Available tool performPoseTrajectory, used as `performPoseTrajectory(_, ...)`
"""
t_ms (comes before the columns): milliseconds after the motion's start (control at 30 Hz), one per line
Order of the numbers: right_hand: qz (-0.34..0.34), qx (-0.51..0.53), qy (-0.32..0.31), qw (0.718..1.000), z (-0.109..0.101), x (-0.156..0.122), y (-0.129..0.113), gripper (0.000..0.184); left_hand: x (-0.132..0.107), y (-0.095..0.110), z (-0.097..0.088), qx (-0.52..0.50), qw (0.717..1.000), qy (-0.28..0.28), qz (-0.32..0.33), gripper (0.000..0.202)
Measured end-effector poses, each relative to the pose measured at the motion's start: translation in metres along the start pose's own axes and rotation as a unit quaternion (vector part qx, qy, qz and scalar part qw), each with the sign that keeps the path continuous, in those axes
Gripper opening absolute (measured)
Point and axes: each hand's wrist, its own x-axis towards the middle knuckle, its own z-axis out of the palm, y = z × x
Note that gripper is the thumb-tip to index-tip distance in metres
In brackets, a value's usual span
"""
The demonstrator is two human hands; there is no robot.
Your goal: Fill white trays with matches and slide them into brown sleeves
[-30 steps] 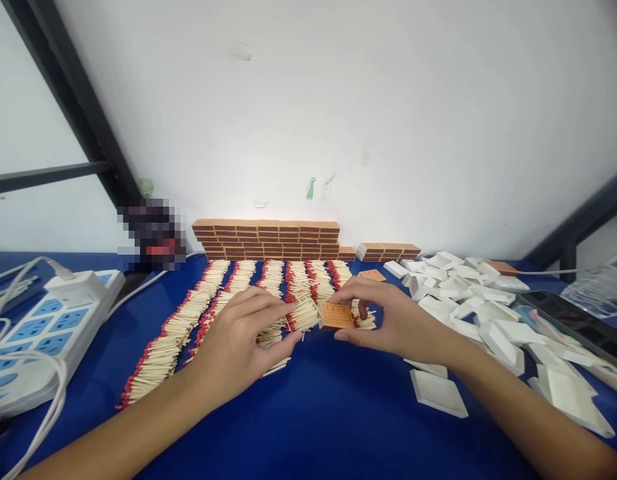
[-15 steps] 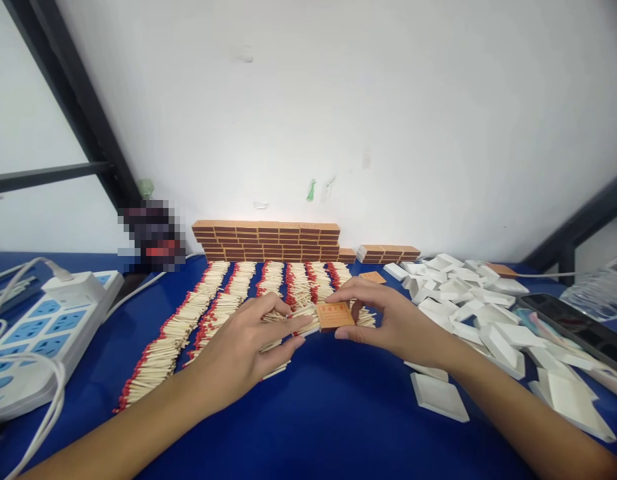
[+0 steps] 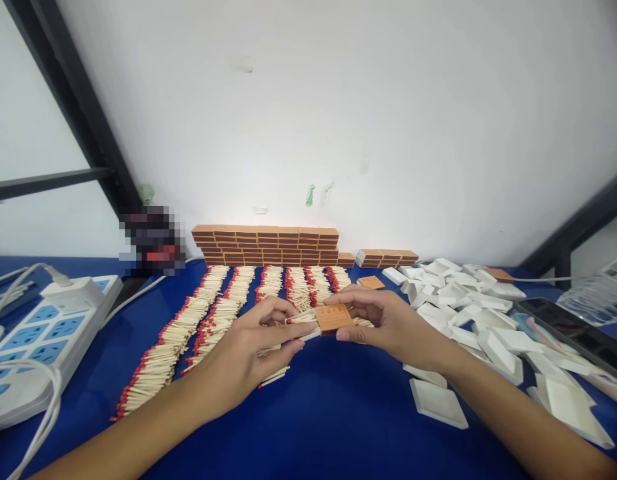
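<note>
Between my hands is a matchbox, its orange printed sleeve (image 3: 333, 317) partly over a white inner tray (image 3: 311, 335) of matches (image 3: 299, 319). My left hand (image 3: 251, 341) is closed on the protruding left end of the tray, thumb below and fingers along the matches. On the other side, my right hand (image 3: 391, 325) grips the sleeve between thumb and fingers. Rows of red-tipped matches (image 3: 163, 353) lie behind and left of my left hand. How far the tray sits inside the sleeve is hidden.
Stacked matchboxes (image 3: 268, 245) line the wall, with a shorter stack (image 3: 387, 258) to their right. White empty trays (image 3: 468, 300) lie heaped on the right near a phone (image 3: 571, 333). A power strip (image 3: 43, 340) with cables sits left on the blue table (image 3: 308, 427).
The sleeve and tray have tilted slightly, and my right fingers have shifted around the sleeve. Both hands keep their hold. The view has moved a little.
</note>
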Motion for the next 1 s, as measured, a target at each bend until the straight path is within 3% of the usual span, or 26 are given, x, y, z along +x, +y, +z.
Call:
performPoseTrajectory(400,0.002,0.049,0.003,0.999,0.003,0.000,-0.003,0.048,-0.001,-0.003,-0.001,-0.006,1.000,0.023,-0.012,0.031)
performPoseTrajectory(600,0.012,0.049,-0.003,0.999,0.005,-0.001,0.000,0.050,0.000,-0.002,0.002,-0.002,0.999,0.051,0.010,0.030)
performPoseTrajectory(1000,0.017,0.103,0.025,0.994,0.015,-0.003,-0.004,0.050,-0.003,-0.002,0.000,0.059,0.995,0.049,0.064,0.034)
